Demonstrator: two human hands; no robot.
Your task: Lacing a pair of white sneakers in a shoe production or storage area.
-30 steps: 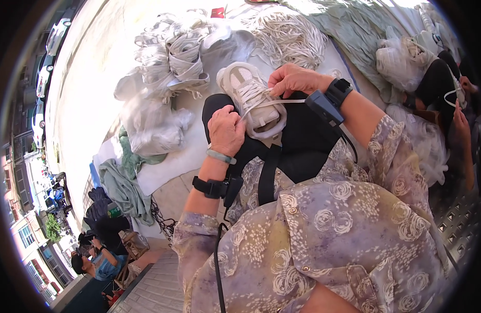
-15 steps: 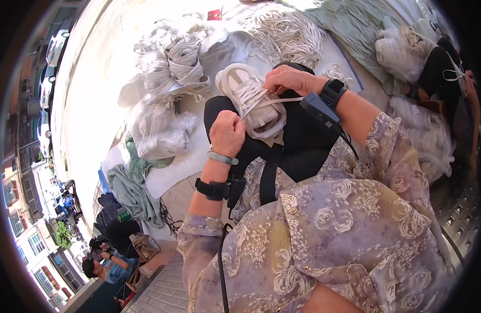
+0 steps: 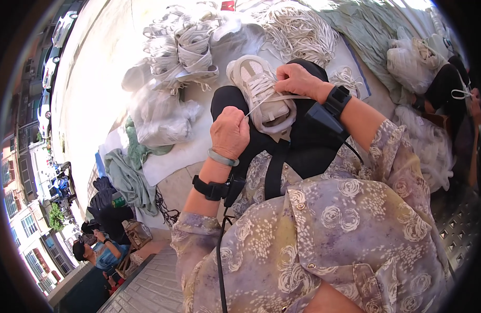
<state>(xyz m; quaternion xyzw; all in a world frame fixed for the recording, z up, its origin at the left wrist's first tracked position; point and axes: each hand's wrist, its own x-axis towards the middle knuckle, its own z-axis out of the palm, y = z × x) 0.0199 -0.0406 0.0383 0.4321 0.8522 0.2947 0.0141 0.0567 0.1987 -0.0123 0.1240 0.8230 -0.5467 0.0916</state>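
Note:
A white sneaker (image 3: 261, 91) rests sole-down on my black-clad knees, toe pointing away from me. My left hand (image 3: 230, 131) is closed around the end of a white shoelace (image 3: 257, 105) that runs up to the shoe's eyelets. My right hand (image 3: 298, 79) sits on the shoe's right side, fingers pinching the other lace strand (image 3: 295, 97) stretched across its tongue. Both wrists wear black bands, and the left one also has a pale green bracelet.
A pile of white sneakers (image 3: 183, 44) lies ahead on the left beside clear plastic bags (image 3: 157, 112). A heap of loose white laces (image 3: 298, 28) lies ahead. Green cloth (image 3: 128, 175) lies at left. Another person (image 3: 452, 86) sits at right, more people (image 3: 102, 245) at lower left.
My left hand has drawn the lace end a little further out from the shoe. The right hand stays on the shoe.

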